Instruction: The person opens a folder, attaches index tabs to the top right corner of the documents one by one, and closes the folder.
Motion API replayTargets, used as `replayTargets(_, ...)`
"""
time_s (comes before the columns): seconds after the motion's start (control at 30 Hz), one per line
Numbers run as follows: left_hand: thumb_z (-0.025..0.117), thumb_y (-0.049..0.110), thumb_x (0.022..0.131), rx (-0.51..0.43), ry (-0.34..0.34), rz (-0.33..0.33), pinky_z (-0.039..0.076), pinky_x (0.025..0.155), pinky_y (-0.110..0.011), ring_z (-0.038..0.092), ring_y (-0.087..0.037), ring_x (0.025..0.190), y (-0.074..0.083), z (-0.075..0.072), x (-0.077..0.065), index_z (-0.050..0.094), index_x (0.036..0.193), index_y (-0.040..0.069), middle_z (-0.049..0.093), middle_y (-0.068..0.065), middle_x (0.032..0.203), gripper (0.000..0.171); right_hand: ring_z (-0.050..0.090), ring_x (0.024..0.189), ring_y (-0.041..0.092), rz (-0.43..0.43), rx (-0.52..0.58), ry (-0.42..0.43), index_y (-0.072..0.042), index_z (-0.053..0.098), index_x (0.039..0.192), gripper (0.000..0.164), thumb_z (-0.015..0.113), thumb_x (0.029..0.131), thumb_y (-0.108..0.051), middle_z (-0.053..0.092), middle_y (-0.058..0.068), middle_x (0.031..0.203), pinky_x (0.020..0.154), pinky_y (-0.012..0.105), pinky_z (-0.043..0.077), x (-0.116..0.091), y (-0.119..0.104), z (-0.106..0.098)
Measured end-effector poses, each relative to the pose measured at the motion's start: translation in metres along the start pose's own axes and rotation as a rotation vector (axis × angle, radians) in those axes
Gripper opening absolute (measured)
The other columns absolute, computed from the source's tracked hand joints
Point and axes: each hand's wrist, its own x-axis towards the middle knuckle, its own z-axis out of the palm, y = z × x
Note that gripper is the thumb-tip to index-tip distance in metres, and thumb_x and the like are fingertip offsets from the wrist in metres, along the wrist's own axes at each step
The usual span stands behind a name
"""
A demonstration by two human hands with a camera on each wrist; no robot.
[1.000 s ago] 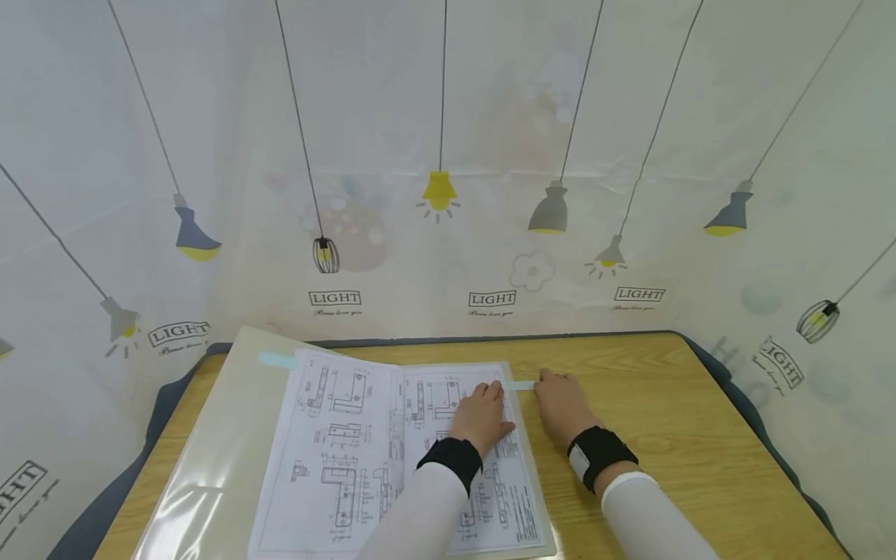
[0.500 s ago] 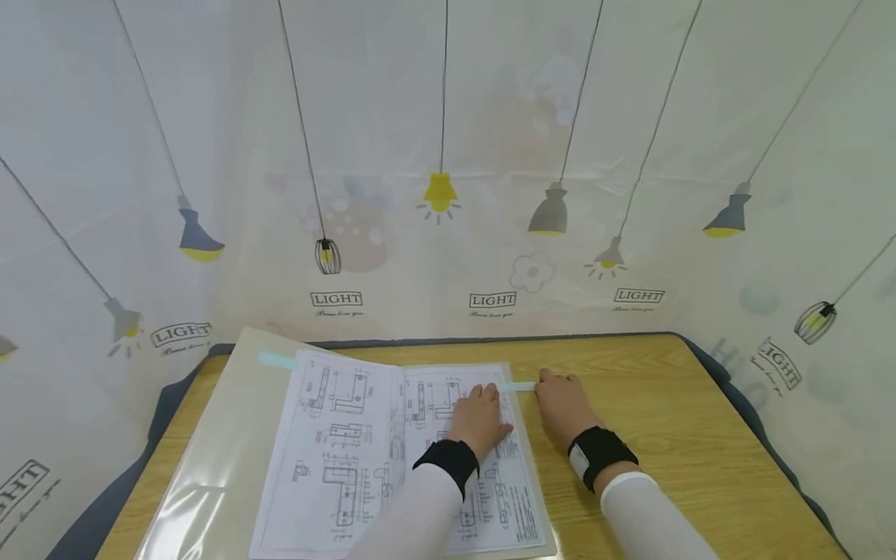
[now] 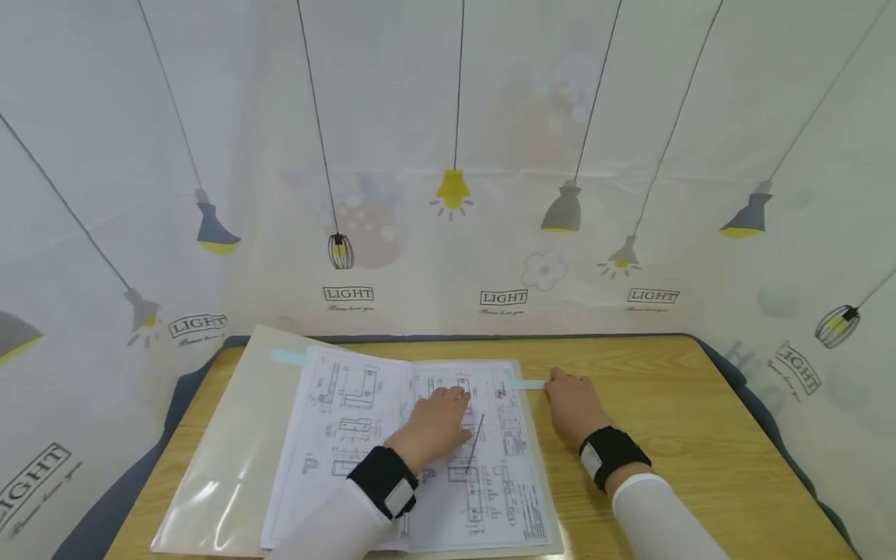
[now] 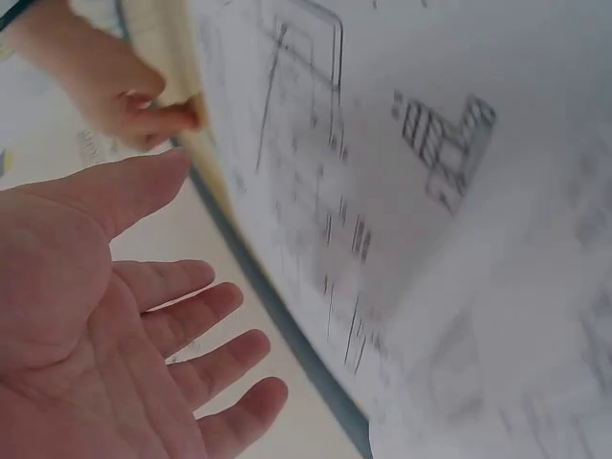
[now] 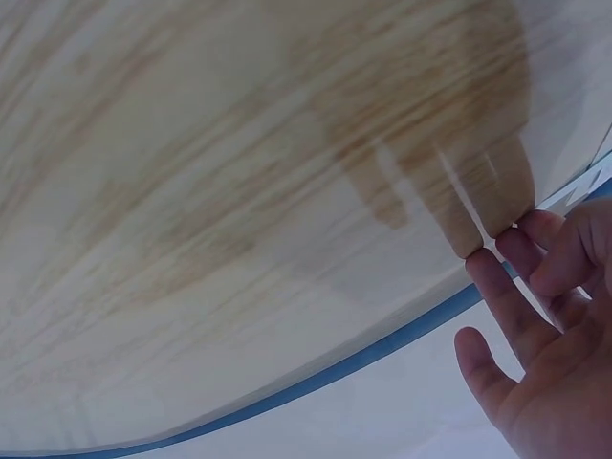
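My left hand [image 3: 434, 426] is over the open drawing sheets [image 3: 448, 505], its fingers extended toward the right page. In the left wrist view that hand [image 4: 115, 325] shows its palm with spread fingers, holding nothing. At the right edge of the sheets, a pale blue strip [image 3: 529, 385] sticks out, and my right hand [image 3: 575, 404] pinches its outer end. The right wrist view shows this hand [image 5: 550, 359] with thumb and index finger together near the tabletop. Beneath the sheets lies a glossy cream folder [image 3: 210, 467], opened out to the left.
A second pale blue strip [image 3: 290, 357] sits at the upper left of the sheets. The wooden table [image 3: 665, 412] has a dark rim. A lamp-patterned cloth [image 3: 420, 117] surrounds its back and sides. Both wrists wear black bands.
My left hand has moved left, away from the strip, uncovering more of the right page. The right hand stays at the strip's end. The head view has shifted slightly left.
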Motion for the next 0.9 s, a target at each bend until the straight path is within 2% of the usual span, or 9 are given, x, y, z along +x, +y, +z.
replayTargets(0.1, 0.063, 0.039, 0.089, -0.022, 0.01, -0.024, 0.036, 0.104, -0.05, 0.037, -0.029, 0.135, -0.017, -0.007, -0.016, 0.04, 0.143, 0.011, 0.04, -0.008, 0.147, 0.065, 0.06, 0.106, 0.033, 0.001, -0.007, -0.003, -0.002, 0.068, 0.108, 0.024, 0.049, 0.093, -0.004, 0.056, 0.016, 0.124, 0.087, 0.054, 0.046, 0.0, 0.0, 0.0)
replayTargets(0.27, 0.066, 0.039, 0.087, -0.062, 0.046, -0.095, 0.036, 0.104, -0.053, 0.039, -0.03, 0.134, -0.047, -0.01, -0.041, 0.043, 0.141, 0.012, 0.042, -0.009, 0.145, 0.065, 0.059, 0.108, 0.033, 0.011, -0.013, -0.036, -0.003, 0.067, 0.111, 0.025, 0.049, 0.093, -0.003, 0.055, 0.016, 0.125, 0.088, 0.053, 0.046, 0.002, 0.001, 0.0)
replayTargets(0.43, 0.069, 0.038, 0.084, -0.092, 0.087, -0.141, 0.039, 0.099, -0.054, 0.045, -0.032, 0.126, -0.065, -0.008, -0.061, 0.051, 0.135, 0.011, 0.05, -0.01, 0.137, 0.06, 0.06, 0.105, 0.035, 0.0, 0.016, -0.017, -0.001, 0.067, 0.109, 0.024, 0.051, 0.091, -0.002, 0.057, 0.016, 0.119, 0.087, 0.054, 0.046, 0.001, 0.002, 0.001)
replayTargets(0.57, 0.07, 0.038, 0.084, -0.105, 0.107, -0.141, 0.044, 0.093, -0.051, 0.052, -0.029, 0.113, -0.072, -0.003, -0.064, 0.058, 0.126, 0.011, 0.057, -0.008, 0.123, 0.051, 0.062, 0.098, 0.034, 0.004, 0.046, 0.011, 0.0, 0.068, 0.107, 0.023, 0.052, 0.09, -0.002, 0.058, 0.014, 0.11, 0.083, 0.052, 0.049, -0.001, 0.003, 0.001)
replayTargets(0.67, 0.072, 0.04, 0.081, -0.109, 0.096, -0.14, 0.048, 0.086, -0.045, 0.053, -0.024, 0.098, -0.076, 0.002, -0.064, 0.061, 0.117, 0.011, 0.058, -0.006, 0.111, 0.047, 0.061, 0.098, 0.034, 0.009, 0.059, 0.005, 0.0, 0.068, 0.108, 0.024, 0.052, 0.09, -0.002, 0.058, 0.014, 0.109, 0.082, 0.051, 0.049, -0.001, 0.003, 0.001)
replayTargets(0.9, 0.076, 0.05, 0.072, -0.164, 0.039, -0.175, 0.046, 0.079, -0.036, 0.048, -0.017, 0.085, -0.086, 0.012, -0.061, 0.058, 0.11, 0.014, 0.052, -0.002, 0.098, 0.055, 0.061, 0.1, 0.034, 0.015, 0.068, -0.023, -0.001, 0.067, 0.111, 0.024, 0.054, 0.091, -0.004, 0.058, 0.015, 0.113, 0.082, 0.05, 0.05, 0.003, 0.001, 0.002)
